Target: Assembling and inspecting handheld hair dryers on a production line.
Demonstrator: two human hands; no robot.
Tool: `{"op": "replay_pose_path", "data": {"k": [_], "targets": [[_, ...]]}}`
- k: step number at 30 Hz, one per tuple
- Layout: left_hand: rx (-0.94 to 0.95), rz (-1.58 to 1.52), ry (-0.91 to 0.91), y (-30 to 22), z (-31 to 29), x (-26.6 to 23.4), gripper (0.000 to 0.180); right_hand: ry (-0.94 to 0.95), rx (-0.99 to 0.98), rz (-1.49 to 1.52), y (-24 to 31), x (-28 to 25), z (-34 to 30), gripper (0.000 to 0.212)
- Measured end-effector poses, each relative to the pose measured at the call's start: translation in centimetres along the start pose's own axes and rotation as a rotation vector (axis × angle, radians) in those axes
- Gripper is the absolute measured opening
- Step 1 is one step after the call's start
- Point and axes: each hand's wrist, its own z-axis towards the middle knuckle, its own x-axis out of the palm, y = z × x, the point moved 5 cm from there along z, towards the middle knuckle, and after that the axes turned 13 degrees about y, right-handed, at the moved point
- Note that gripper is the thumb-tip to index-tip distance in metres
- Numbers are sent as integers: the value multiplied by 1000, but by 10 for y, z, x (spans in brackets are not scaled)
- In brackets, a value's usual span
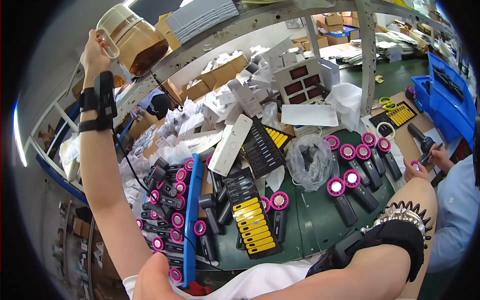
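my left grip (96, 52) is clamped on the handle of a glass jug (132, 39) of brown liquid, raised high above the surface (320, 220). my right grip is hidden; i cannot tell its state.
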Motion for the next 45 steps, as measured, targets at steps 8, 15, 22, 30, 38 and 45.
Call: {"op": "replay_pose_path", "data": {"k": [8,15,22,30,38,45], "targets": [[13,-47,-119,45,34,15,21,-35,-119,-36,-46,33,-4,43],[-102,18,94,99,51,19,22,-300,91,275,-94,104,-41,14],[-21,881,137,160,75,-59,41,-530,294,276,-88,119,-60,29],[60,457,86,202,7,-49,49,-1401,146,43,-16,82,-87,54],[174,413,254,63,-119,-43,51,-574,405,546,22,140,-105,63],[607,903,588,71,-251,-4,38,-589,911,651,25,255,-147,42]]}}
